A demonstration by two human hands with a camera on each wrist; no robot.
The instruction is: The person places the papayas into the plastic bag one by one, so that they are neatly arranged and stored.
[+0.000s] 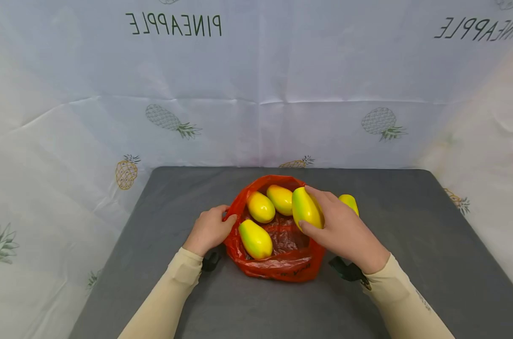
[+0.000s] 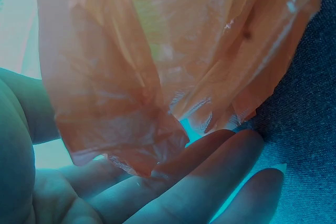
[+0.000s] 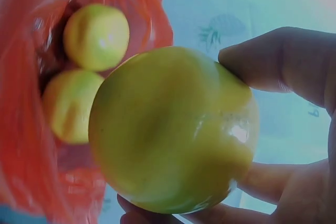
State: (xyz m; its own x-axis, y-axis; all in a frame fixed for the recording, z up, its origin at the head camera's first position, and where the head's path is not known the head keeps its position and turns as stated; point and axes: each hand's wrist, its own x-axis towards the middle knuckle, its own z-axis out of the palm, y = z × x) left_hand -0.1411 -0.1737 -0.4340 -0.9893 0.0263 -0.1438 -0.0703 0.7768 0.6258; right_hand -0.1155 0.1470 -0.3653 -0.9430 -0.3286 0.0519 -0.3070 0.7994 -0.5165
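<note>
Your right hand [image 1: 341, 225] is gripping one yellow-green mango [image 1: 306, 207], with the thumb lying along its near side and the fingers reaching over its far side. Your left hand [image 1: 210, 230] is holding the left rim of the red plastic bag [image 1: 277, 272] between thumb and fingers, and the bag's mouth is gaping wide toward you.

By the look of it, you are working partway through five visible mangoes. Three are lying inside the bag: a near-left mango [image 1: 256, 240], a middle mango [image 1: 260, 207] just beyond it, and a far mango [image 1: 279, 199] just beside that one, to its right. One is sitting in your grip, and an outer mango [image 1: 349, 202] is lying outside the bag on the right, partly hidden behind your right hand. So two are staying unsettled in the count, the held one and the outer one; this single moment is not showing whether the number inside is rising or falling.

The held mango is sitting at the left end of your right hand, overlapping the bag's right rim in the head view. The right wrist view is showing it close, with bagged mangoes behind it to the left. You cannot tell whether it is touching the plastic.
</note>
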